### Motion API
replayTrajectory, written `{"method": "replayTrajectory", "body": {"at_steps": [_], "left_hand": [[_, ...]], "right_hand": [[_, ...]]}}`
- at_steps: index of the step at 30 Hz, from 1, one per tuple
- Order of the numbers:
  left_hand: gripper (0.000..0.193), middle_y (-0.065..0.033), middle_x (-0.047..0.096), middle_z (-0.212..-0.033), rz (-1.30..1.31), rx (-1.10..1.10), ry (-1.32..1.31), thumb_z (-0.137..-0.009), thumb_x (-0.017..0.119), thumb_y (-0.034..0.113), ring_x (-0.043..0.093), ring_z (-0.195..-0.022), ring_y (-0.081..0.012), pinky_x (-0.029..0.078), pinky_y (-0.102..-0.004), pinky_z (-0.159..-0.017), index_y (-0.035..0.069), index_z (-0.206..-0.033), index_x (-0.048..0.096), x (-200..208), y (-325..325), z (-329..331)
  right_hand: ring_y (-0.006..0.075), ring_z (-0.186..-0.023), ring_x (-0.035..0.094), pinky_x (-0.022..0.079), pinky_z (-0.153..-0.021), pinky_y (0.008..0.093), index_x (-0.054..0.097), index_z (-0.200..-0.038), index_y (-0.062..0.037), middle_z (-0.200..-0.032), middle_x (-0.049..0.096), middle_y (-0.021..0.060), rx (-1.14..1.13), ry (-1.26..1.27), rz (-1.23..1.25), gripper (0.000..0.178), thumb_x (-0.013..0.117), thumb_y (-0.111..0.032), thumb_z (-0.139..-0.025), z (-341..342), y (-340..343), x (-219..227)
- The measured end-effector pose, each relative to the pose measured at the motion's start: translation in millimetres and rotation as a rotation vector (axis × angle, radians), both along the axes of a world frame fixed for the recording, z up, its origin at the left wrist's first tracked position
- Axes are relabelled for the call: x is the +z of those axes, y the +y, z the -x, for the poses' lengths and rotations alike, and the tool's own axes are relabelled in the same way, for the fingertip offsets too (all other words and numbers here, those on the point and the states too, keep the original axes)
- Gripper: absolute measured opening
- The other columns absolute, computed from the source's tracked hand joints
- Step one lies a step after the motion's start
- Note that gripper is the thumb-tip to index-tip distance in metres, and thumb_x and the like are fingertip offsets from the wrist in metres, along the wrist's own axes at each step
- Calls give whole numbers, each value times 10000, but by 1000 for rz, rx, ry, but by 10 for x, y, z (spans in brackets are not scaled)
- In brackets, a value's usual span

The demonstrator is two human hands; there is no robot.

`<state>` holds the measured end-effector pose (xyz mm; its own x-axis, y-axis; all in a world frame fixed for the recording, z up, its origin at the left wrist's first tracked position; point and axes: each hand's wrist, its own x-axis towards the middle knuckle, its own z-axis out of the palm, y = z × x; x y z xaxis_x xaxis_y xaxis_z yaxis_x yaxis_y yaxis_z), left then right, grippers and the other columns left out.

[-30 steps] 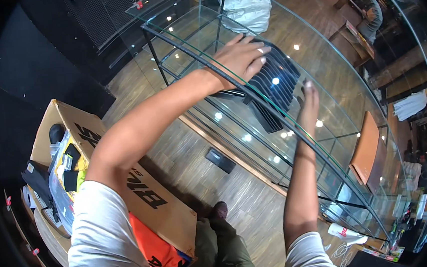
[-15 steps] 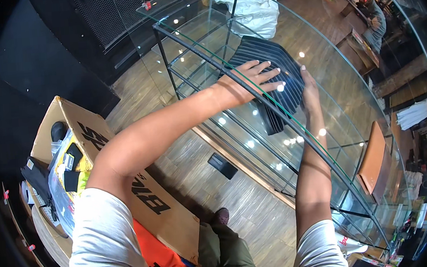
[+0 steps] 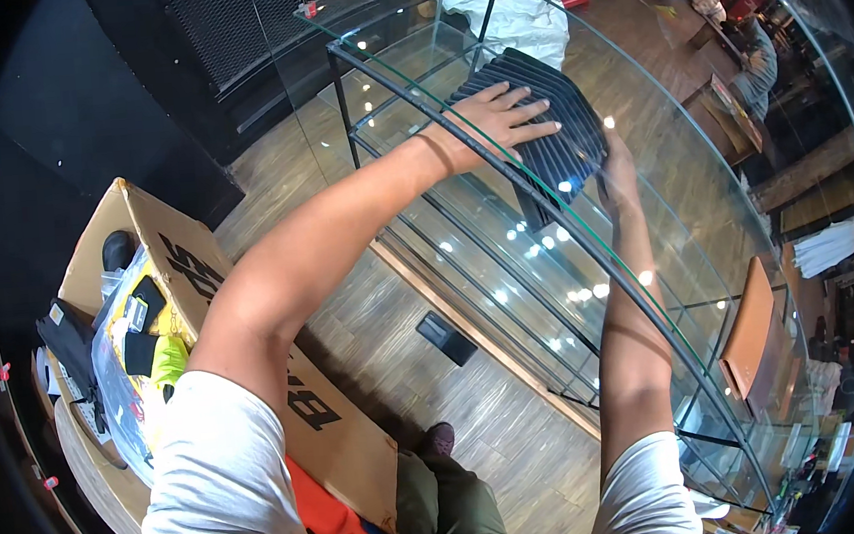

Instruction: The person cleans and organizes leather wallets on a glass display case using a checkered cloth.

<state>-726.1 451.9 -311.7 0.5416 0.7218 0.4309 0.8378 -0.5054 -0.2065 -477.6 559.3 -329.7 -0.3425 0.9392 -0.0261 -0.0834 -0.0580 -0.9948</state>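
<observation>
A dark, ribbed, striped piece (image 3: 568, 145), whose kind I cannot make out, lies tilted at the top of a glass display case (image 3: 694, 351) with a dark metal frame. My left hand (image 3: 496, 126) reaches across the frame with its fingers spread flat on the ribbed surface. At the piece's right edge, my right hand (image 3: 620, 166) holds its side; most of those fingers are hidden. A narrower ribbed part hangs down below the near side.
Left of me stands an open cardboard box (image 3: 344, 424) with packed goods. A black flat object (image 3: 446, 339) lies on the wood floor. White crumpled wrapping (image 3: 518, 19) sits beyond the case; a brown board (image 3: 750, 327) is at right. Another person's arm (image 3: 757, 65) shows far right.
The ribbed piece has shifted a little farther from me, its lower part now higher. Both hands have moved along with it. My view has shifted slightly.
</observation>
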Motion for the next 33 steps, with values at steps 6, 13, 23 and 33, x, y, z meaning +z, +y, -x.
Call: {"method": "replayTrajectory", "body": {"at_steps": [6, 13, 23, 33], "left_hand": [[789, -71, 293, -1605, -50, -17, -38, -865, 662, 334, 279, -1478, -290, 209, -441, -1228, 183, -1548, 297, -51, -409, 204], [321, -37, 591, -1072, 30, -219, 0, -806, 677, 222, 592, -1080, -226, 472, -398, -892, 139, -1094, 560, -54, -1131, 274], [228, -195, 714, -946, 879, 160, 10, -817, 571, 176, 690, -916, -380, 551, -460, -837, 61, -947, 718, -630, -1642, -888], [313, -227, 697, -1053, 805, 1076, -814, -878, 555, 264, 667, -1016, -394, 536, -478, -911, 72, -1072, 708, -2378, -2250, -1923]], "right_hand": [[265, -1256, 533, 370, -1084, 416, 416, -1474, -14, -1400, 537, 165, -139, 11, -62, 689, 366, -545, -1039, -52, -306, -74], [173, -857, 620, 488, -742, 289, 569, -1167, 22, -960, 633, 111, -493, -16, -312, 371, 478, -315, -1042, -508, -1456, -105], [95, -707, 592, 473, -627, 237, 647, -1044, -35, -841, 652, 30, 26, -186, 131, 191, 536, -188, -1029, -645, -3156, -854], [183, -786, 704, 553, -754, 294, 706, -1030, -26, -913, 735, 107, 288, -619, -10, 215, 678, -194, -898, -1563, -3341, -2844]]}}
